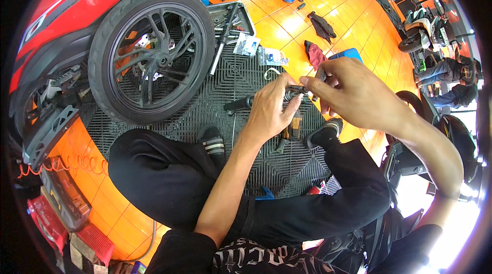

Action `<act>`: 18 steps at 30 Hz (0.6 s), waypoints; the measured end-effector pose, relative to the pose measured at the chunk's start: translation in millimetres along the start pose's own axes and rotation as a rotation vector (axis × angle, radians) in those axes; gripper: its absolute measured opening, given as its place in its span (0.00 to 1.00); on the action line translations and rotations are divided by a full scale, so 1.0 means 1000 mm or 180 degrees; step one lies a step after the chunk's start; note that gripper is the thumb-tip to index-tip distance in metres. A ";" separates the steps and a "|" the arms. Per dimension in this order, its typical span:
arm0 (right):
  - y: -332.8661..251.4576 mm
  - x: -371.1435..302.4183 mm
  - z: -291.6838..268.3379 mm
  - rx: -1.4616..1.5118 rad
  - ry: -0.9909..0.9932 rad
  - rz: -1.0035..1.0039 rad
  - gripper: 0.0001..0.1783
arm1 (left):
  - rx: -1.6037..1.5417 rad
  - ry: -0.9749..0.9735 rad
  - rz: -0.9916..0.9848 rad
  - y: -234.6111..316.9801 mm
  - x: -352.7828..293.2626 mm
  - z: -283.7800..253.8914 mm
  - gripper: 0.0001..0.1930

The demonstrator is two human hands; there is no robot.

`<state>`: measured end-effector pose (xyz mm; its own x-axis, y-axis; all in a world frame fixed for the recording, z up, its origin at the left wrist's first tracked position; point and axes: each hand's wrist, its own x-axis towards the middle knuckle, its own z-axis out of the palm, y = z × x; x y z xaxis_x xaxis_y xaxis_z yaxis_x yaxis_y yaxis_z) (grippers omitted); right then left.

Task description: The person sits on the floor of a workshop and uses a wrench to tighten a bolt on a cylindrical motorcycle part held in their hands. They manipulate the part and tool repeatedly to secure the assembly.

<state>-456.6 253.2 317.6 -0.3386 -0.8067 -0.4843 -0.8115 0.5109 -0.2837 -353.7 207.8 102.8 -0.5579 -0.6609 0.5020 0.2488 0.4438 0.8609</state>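
Note:
My left hand is closed around a dark cylindrical part, perhaps a shock absorber or fork tube. Its black end sticks out to the left of the palm, and its metal end shows between thumb and fingers. Just right of it, my right hand pinches a slim dark metal tool whose tip meets that end. The fingers partly cover the tool, so its exact kind is unclear. Beneath my hands, an orange-and-black tool lies on the black slatted mat.
A wheel stands at left beside a red motorbike. Beyond the mat lie a tool tray, a long ratchet-like bar, plastic packets and dark gloves. A coiled red hose and red cases sit at lower left.

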 end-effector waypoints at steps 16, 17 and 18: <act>-0.001 -0.008 -0.004 -0.0273 -0.0288 -0.0069 0.29 | 0.0250 0.0120 0.0016 0.002 -0.006 0.013 0.13; -0.005 -0.010 -0.004 -0.0100 -0.0338 0.0092 0.28 | 0.0226 0.0202 0.0050 0.001 -0.006 0.013 0.13; -0.007 -0.011 -0.003 0.0074 -0.0389 0.0253 0.27 | 0.0240 0.0203 0.0056 0.000 -0.007 0.012 0.13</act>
<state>-448.4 257.2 327.4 -0.3396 -0.7220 -0.6028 -0.7727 0.5796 -0.2589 -359.5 219.8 98.7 -0.5017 -0.6888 0.5233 0.1964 0.4985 0.8444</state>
